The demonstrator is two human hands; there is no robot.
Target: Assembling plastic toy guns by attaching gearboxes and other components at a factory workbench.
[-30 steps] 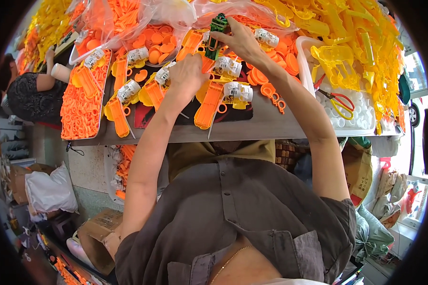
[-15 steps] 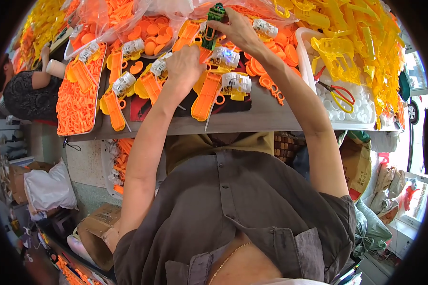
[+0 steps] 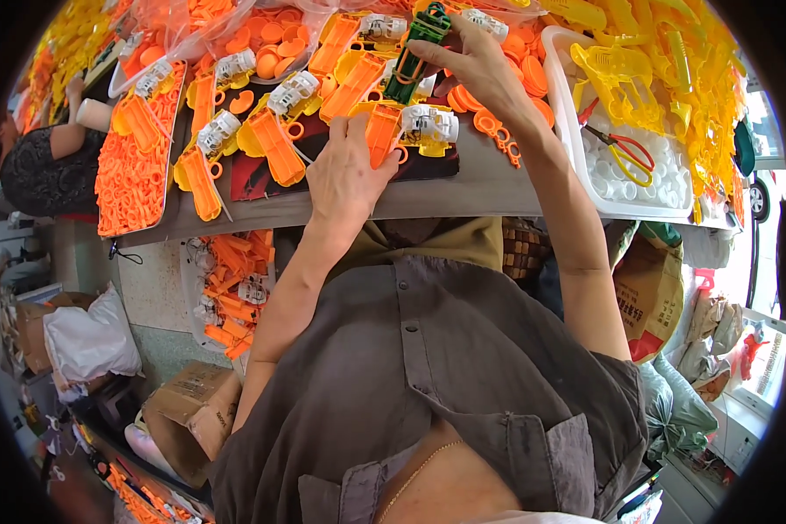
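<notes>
My right hand (image 3: 476, 63) grips a dark green cylindrical tool (image 3: 417, 54) with a band around it, held upright and slightly tilted; its tip lies close to the toy assemblies. With my left hand (image 3: 349, 170) closed on its near end, an orange-and-white toy assembly (image 3: 428, 127) lies at the front of the table. My fingers cover part of its orange body. Several like assemblies, each with an orange trough, a yellow base and a white mechanical part, lie to the left, such as one toy assembly (image 3: 275, 144) beside my left hand.
A tray (image 3: 179, 118) of small orange rings stands at left. A white bin (image 3: 576, 144) holds clear caps, with red-and-yellow-handled pliers (image 3: 629, 162) on top. Yellow parts (image 3: 620, 83) pile up at right, orange discs (image 3: 275, 44) at the back. Another person (image 3: 51, 170) sits at far left.
My left hand has come nearer to me, from an assembly farther back onto the front one. The green tool in my right hand has shifted a little right and nearer.
</notes>
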